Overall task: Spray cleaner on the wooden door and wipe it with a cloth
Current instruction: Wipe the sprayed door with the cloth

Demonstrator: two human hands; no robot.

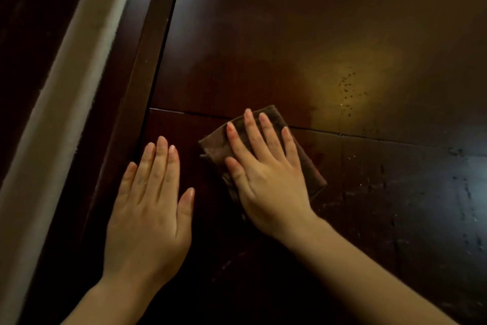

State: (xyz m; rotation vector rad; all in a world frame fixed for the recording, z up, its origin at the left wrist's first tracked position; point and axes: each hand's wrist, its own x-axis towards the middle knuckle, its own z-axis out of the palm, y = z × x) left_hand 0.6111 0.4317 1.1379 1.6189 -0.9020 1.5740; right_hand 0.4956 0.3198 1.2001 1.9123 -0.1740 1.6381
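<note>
Right hand (266,179) lay flat, fingers spread, pressing cloth (308,166) on wooden door (263,48); left hand (152,208) flat beside, holding nothing. Risk: droplets (347,93) upper right sat outside cloth, could dry streaky; unpinched cloth could slip.

I could read no text, label, brand, number or sign anywhere in my view, neither on the dark reddish-brown wooden door (290,35) nor on the folded brown cloth (214,147) held flat against it.

The dark wooden door (263,35) bears a folded brown cloth (214,147) pressed flat under the right hand (266,185). The left hand (150,214) lies flat beside it. Droplets (347,87) dot the wood above the right hand.
</note>
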